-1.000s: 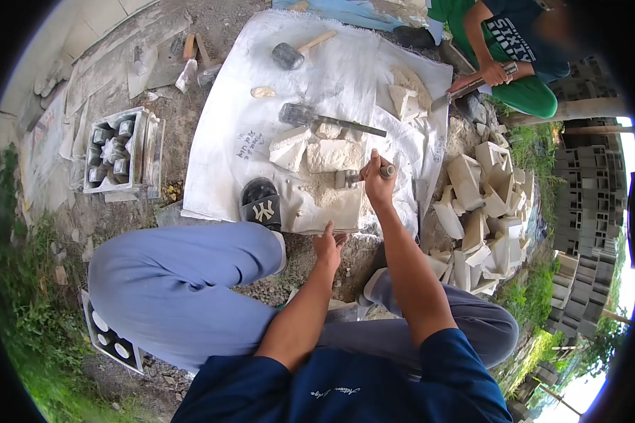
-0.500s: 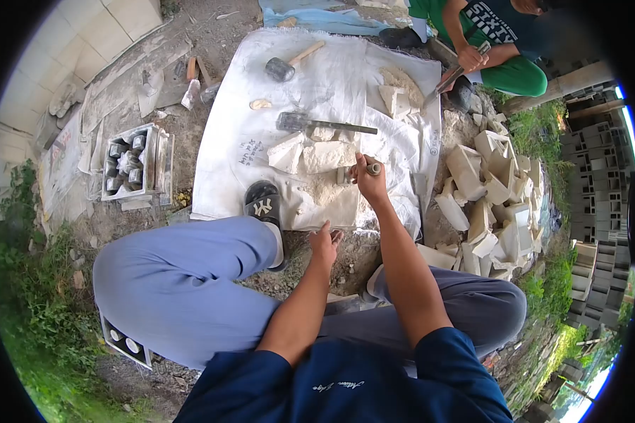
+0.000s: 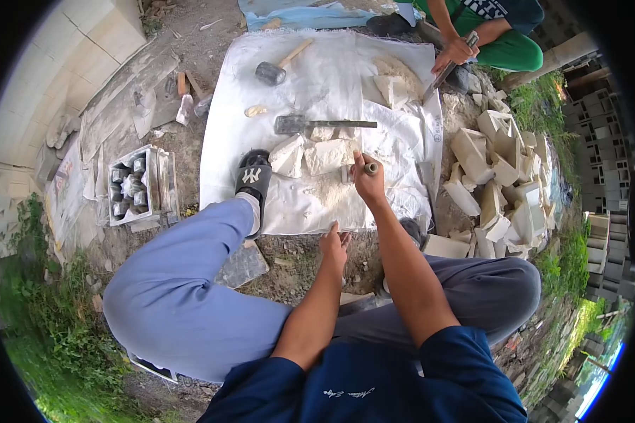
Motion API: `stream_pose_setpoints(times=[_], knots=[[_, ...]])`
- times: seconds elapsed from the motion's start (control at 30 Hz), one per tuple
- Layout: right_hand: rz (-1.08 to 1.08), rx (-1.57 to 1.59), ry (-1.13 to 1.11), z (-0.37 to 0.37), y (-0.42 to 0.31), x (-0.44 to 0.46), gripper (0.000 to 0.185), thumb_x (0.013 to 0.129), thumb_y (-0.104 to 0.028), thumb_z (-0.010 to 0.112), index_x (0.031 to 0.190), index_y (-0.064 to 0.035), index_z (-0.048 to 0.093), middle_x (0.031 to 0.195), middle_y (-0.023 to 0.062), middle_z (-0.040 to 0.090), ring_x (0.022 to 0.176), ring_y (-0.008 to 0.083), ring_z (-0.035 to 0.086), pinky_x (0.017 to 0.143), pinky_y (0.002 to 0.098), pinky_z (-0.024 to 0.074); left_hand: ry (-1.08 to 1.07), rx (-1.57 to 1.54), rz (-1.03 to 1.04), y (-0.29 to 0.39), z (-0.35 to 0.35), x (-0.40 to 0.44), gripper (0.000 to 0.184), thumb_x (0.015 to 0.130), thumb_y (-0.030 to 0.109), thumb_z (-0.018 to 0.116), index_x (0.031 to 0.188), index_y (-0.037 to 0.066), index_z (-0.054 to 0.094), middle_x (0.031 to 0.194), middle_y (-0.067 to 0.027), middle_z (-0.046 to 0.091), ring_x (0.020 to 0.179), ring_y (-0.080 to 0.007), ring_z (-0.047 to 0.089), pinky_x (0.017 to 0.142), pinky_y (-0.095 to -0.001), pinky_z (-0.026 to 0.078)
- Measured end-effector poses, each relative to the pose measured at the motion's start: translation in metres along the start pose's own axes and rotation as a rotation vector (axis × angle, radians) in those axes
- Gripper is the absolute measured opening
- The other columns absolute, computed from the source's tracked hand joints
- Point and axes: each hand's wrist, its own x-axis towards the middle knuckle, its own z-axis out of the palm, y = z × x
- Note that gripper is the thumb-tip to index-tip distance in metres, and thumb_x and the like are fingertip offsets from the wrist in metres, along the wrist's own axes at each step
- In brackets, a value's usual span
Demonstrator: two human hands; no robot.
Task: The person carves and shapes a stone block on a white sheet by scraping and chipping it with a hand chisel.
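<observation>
My right hand (image 3: 368,182) is wrapped round a tool with a thick round handle (image 3: 371,168); its small greyish head sits beside a pale rough stone block (image 3: 329,156), and its exact kind is unclear. Pale dust and crumbs (image 3: 329,190) lie just below the block on the white woven sheet (image 3: 247,84). At the sheet's near edge hovers my left hand (image 3: 334,243), thumb and fingers apart, with nothing visible in it; I cannot tell whether it touches the sheet. Another pale block (image 3: 286,156) leans to the left. Behind the blocks lies a dark-headed hammer (image 3: 324,124).
A mallet (image 3: 271,72) rests further back on the sheet. Broken pale blocks (image 3: 501,176) are heaped at right. At left stands a box of dark cylindrical pieces (image 3: 130,185). A co-worker's hand (image 3: 458,53) holds a long tool by another block (image 3: 392,90).
The view has shifted slightly. My left foot has drawn back and my left leg has shifted, exposing a flat grey slab on the ground. My right hand still grips the tool beside the block.
</observation>
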Motion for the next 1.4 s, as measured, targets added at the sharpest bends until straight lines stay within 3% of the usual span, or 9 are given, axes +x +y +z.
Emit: stream_pose_setpoints(times=[0.23, 0.47, 0.6, 0.7, 0.83, 0.97, 1.17, 1.23, 1.4], knots=[[-0.027, -0.043, -0.016, 0.0, -0.003, -0.002, 0.048, 0.104, -0.033, 0.057, 0.069, -0.001, 0.053, 0.059, 0.0015, 0.05, 0.056, 0.0087, 0.045, 0.051, 0.0304, 0.0367, 0.196, -0.131, 0.084, -0.008, 0.033, -0.005, 0.037, 0.093, 0.021, 0.072, 0.121, 0.004, 0.055, 0.104, -0.0114, 0.059, 0.083, -0.026, 0.062, 0.076, -0.0416, 0.058], [0.01, 0.024, -0.017, 0.003, -0.019, -0.001, 0.051, 0.102, -0.037, 0.063, 0.065, -0.0046, 0.048, 0.058, -0.0004, 0.049, 0.055, 0.0076, 0.043, 0.049, 0.0287, 0.0347, 0.001, -0.021, -0.008, 0.004, 0.008, 0.015, 0.039, 0.091, 0.014, 0.072, 0.123, 0.006, 0.053, 0.1, -0.0098, 0.062, 0.076, -0.0254, 0.062, 0.067, -0.0407, 0.057], [0.019, -0.024, -0.005, 0.002, -0.009, -0.003, 0.052, 0.102, -0.035, 0.061, 0.063, -0.0053, 0.045, 0.058, -0.0016, 0.045, 0.055, 0.0068, 0.039, 0.049, 0.0289, 0.0322, 0.1, -0.099, 0.009, -0.013, 0.016, 0.003, 0.026, 0.09, 0.011, 0.072, 0.112, 0.005, 0.059, 0.093, -0.0103, 0.061, 0.07, -0.0222, 0.059, 0.062, -0.0372, 0.053], [-0.034, -0.034, 0.014, -0.001, -0.016, 0.002, 0.055, 0.103, -0.035, 0.06, 0.062, -0.0039, 0.041, 0.06, -0.0053, 0.032, 0.059, 0.0066, 0.027, 0.049, 0.0318, 0.0246, 0.021, 0.055, 0.058, -0.01, 0.0, 0.01, 0.032, 0.092, 0.018, 0.071, 0.115, 0.002, 0.056, 0.09, -0.0108, 0.06, 0.069, -0.0222, 0.058, 0.063, -0.0384, 0.054], [-0.025, -0.045, -0.028, 0.0, -0.043, -0.001, 0.057, 0.104, -0.036, 0.058, 0.06, -0.0022, 0.043, 0.058, -0.0058, 0.033, 0.058, 0.006, 0.03, 0.048, 0.0309, 0.0263, 0.183, -0.063, 0.034, 0.004, 0.023, -0.008, 0.038, 0.091, 0.027, 0.075, 0.112, 0.001, 0.057, 0.09, -0.0098, 0.06, 0.065, -0.0214, 0.057, 0.061, -0.0359, 0.053], [0.006, -0.029, -0.142, -0.007, -0.092, -0.002, 0.055, 0.105, -0.037, 0.056, 0.062, -0.0032, 0.046, 0.056, -0.0046, 0.039, 0.055, 0.0066, 0.034, 0.048, 0.0297, 0.0295, 0.124, -0.02, 0.073, -0.007, 0.018, 0.005, 0.046, 0.09, 0.029, 0.076, 0.119, 0.001, 0.053, 0.091, -0.0105, 0.061, 0.065, -0.0215, 0.057, 0.062, -0.037, 0.053], [-0.062, -0.149, -0.234, 0.024, -0.026, -0.001, 0.052, 0.103, -0.037, 0.058, 0.066, -0.0002, 0.049, 0.054, 0.0039, 0.036, 0.056, 0.0121, 0.031, 0.05, 0.036, 0.0322, 0.209, -0.11, 0.052, 0.0, 0.023, 0.003, 0.049, 0.09, 0.026, 0.076, 0.124, 0.001, 0.05, 0.114, -0.0122, 0.062, 0.089, -0.0243, 0.064, 0.072, -0.042, 0.054], [-0.058, -0.179, -0.239, 0.029, -0.034, -0.006, 0.052, 0.102, -0.036, 0.06, 0.065, -0.0001, 0.049, 0.054, 0.005, 0.036, 0.057, 0.0126, 0.032, 0.05, 0.0367, 0.0324, 0.198, -0.237, 0.087, 0.005, 0.019, 0.011, 0.045, 0.092, 0.019, 0.072, 0.128, 0.003, 0.05, 0.129, -0.0111, 0.058, 0.111, -0.0269, 0.062, 0.087, -0.0445, 0.054], [-0.03, -0.226, -0.26, 0.025, -0.066, -0.005, 0.052, 0.101, -0.035, 0.061, 0.064, -0.0008, 0.049, 0.054, 0.0029, 0.037, 0.056, 0.0107, 0.032, 0.049, 0.0354, 0.0318, 0.102, -0.265, 0.137, 0.008, 0.01, 0.019, 0.05, 0.093, 0.01, 0.067, 0.138, 0.012, 0.045, 0.137, -0.0083, 0.054, 0.123, -0.0285, 0.056, 0.1, -0.0517, 0.047]])
